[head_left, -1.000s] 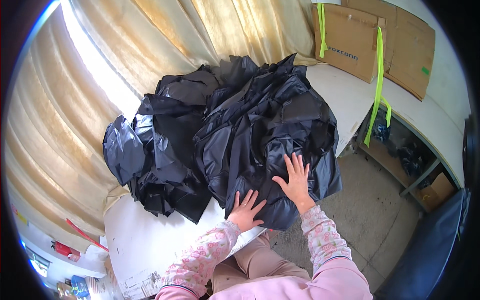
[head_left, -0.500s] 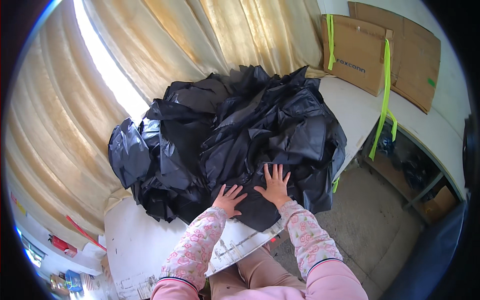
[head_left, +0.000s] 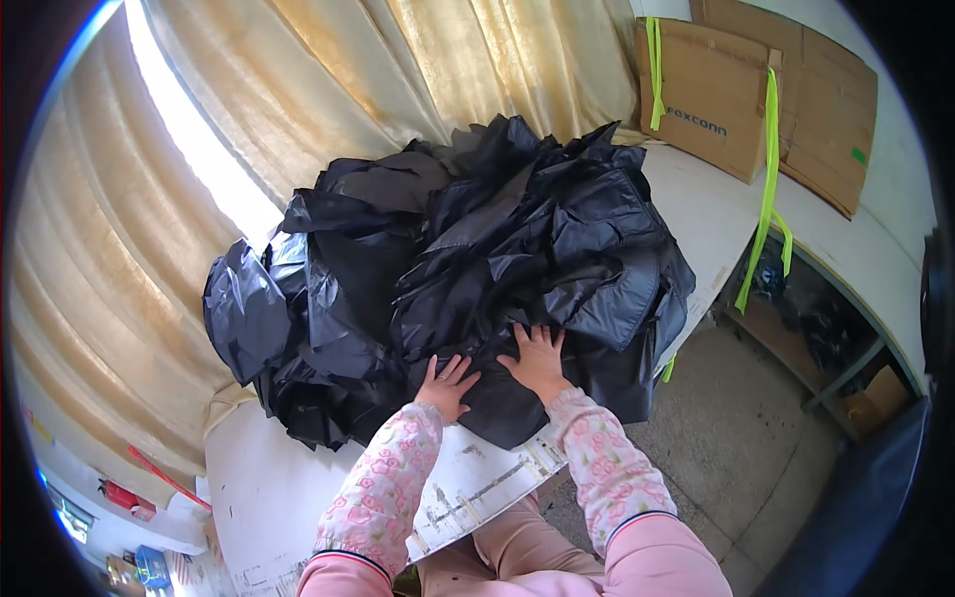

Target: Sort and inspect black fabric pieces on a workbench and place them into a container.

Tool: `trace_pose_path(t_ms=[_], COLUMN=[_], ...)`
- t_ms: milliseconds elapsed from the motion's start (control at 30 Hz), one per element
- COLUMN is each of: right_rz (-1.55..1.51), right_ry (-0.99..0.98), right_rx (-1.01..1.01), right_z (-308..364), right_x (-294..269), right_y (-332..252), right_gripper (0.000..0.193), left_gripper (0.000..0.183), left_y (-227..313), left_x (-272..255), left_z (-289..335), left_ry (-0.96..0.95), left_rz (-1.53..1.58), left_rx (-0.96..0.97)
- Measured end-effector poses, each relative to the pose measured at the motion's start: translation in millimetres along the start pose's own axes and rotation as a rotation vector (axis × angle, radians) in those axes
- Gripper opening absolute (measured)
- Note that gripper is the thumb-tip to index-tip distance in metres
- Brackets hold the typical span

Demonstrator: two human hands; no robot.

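Observation:
A large heap of crumpled black plastic sheeting or bags (head_left: pixel 487 239) covers the middle of a white table. My left hand (head_left: pixel 447 387) rests on its near edge with the fingers spread, a ring on one finger. Just to the right, my right hand (head_left: pixel 537 362) lies on the plastic, its fingers also spread and the palm down. Neither hand grips anything. Both forearms wear pale sleeve covers with a pink flower pattern.
The white table (head_left: pixel 269 497) is worn along its near edge. Folded cardboard boxes (head_left: pixel 708 95) stand at the back right, with yellow-green straps (head_left: pixel 769 179) hanging down. Beneath the right side sits a metal-framed shelf (head_left: pixel 796 343). Beige curtains (head_left: pixel 328 80) hang behind the heap.
Both hands have shifted slightly away from me and left, still flat on the plastic. The heap's front edge has moved farther from me, baring more table.

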State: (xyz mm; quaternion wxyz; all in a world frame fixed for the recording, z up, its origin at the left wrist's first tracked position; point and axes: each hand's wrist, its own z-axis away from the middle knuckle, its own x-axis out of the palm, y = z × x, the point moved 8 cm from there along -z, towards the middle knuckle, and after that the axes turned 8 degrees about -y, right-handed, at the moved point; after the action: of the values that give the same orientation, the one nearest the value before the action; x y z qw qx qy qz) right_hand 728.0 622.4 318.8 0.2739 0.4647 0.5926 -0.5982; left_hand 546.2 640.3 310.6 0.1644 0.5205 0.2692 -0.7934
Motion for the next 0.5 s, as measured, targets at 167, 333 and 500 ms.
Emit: trace_pose_path(t_ms=[167,333,500], right_rz=[-0.094,-0.257,-0.396], right_ry=[0.312,0.542,0.613], right_rx=[-0.091,-0.194,-0.275], right_z=[48.9,87.1,114.1], right_x=[-43.8,-94.6,-129.6], right_y=[10.9,14.9,2.5], right_gripper=[0.036,0.012,0.009], left_gripper=[0.064,0.059,0.056], left_y=[34.6,55.4,69.6], left_x=[-22.9,-29.7,-31.1], left_z=[33.2,54.6,77.0], left_ry=[0.130,0.194,0.290], left_rz=[0.120,0.144,0.277], left_rx=[0.060,0.073,0.105])
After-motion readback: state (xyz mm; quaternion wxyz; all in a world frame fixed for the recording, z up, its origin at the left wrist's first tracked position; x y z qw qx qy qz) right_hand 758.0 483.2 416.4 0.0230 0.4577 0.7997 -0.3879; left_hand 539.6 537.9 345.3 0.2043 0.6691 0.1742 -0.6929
